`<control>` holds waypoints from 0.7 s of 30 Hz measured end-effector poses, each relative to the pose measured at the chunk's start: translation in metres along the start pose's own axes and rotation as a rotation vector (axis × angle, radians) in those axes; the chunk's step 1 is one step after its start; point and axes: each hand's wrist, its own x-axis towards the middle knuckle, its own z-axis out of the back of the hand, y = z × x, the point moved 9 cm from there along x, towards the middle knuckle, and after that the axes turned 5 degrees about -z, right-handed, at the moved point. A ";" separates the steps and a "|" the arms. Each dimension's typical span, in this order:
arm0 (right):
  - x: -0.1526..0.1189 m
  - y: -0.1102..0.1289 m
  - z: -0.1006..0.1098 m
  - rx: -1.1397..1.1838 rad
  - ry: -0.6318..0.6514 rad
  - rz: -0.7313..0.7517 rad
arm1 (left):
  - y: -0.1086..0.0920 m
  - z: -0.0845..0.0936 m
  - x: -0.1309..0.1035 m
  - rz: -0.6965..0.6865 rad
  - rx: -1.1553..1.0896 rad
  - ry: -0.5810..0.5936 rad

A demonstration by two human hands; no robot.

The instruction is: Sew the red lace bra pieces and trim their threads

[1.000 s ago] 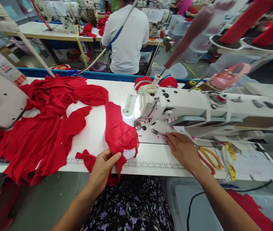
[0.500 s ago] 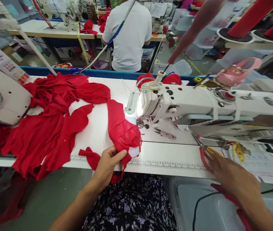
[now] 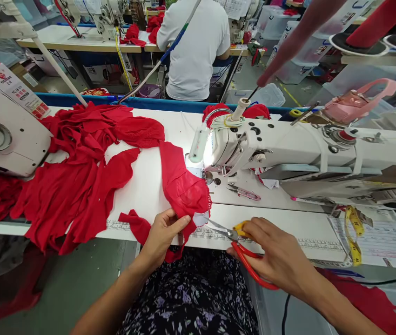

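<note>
My left hand [image 3: 166,235] pinches the lower edge of a red fabric piece [image 3: 187,193], which lies at the front of the sewing machine [image 3: 271,149]. A white patch [image 3: 200,219] shows at the piece's lower right corner. In my right hand [image 3: 274,251] are scissors [image 3: 244,253] with one red and one yellow handle. Their blades are slightly parted and point left, with the tips at the white patch; whether they touch it I cannot tell. Small thread snips [image 3: 244,192] lie on the machine bed.
Red fabric strips [image 3: 75,186] are heaped at the left beside another machine [image 3: 7,132]. A yellow tape measure [image 3: 354,235] and papers [image 3: 389,237] lie at the right. Beyond the blue edge sits a person in a white shirt [image 3: 196,51].
My right hand has brought the scissors left from beside the machine's right part to the white patch, and their blades now show parted. My left hand still holds the red piece.
</note>
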 end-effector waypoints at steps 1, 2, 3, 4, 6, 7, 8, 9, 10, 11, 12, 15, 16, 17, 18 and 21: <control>0.007 0.008 -0.002 -0.035 -0.002 0.042 | -0.001 0.000 0.000 -0.005 -0.001 0.007; 0.013 0.013 -0.004 -0.069 -0.007 0.076 | -0.001 0.000 0.000 -0.009 -0.003 0.015; 0.018 0.016 -0.005 -0.099 -0.015 0.103 | -0.002 0.000 0.000 -0.013 -0.004 0.021; 0.022 0.017 -0.006 -0.123 -0.025 0.126 | -0.003 0.001 0.001 -0.016 -0.003 0.024; 0.026 0.017 -0.009 -0.158 -0.029 0.159 | -0.004 0.002 0.001 -0.018 -0.004 0.026; 0.028 0.018 -0.010 -0.172 -0.029 0.170 | -0.004 0.002 0.002 -0.017 -0.005 0.025; 0.029 0.018 -0.011 -0.183 -0.026 0.177 | -0.004 0.003 0.002 -0.014 -0.007 0.025; 0.030 0.018 -0.011 -0.189 -0.022 0.182 | -0.005 0.003 0.002 -0.012 -0.010 0.026; 0.031 0.019 -0.012 -0.192 -0.020 0.185 | -0.005 0.002 0.003 -0.011 -0.011 0.030; 0.031 0.019 -0.011 -0.193 -0.017 0.188 | -0.006 0.002 0.003 -0.011 -0.012 0.036; 0.032 0.020 -0.010 -0.193 -0.016 0.194 | -0.006 0.002 0.003 -0.013 -0.011 0.042; 0.036 0.019 -0.003 -0.145 -0.025 0.179 | -0.007 0.002 0.004 -0.018 -0.004 0.051; 0.038 0.019 -0.001 -0.095 -0.028 0.166 | -0.007 0.002 0.005 -0.019 0.000 0.052; 0.041 0.020 0.002 -0.026 -0.029 0.151 | -0.007 0.002 0.005 -0.022 0.009 0.050; 0.044 0.022 0.003 0.055 -0.024 0.133 | -0.007 0.002 0.006 -0.027 0.021 0.047; 0.058 0.028 -0.006 0.310 0.039 0.050 | -0.005 -0.003 0.006 -0.040 0.066 0.053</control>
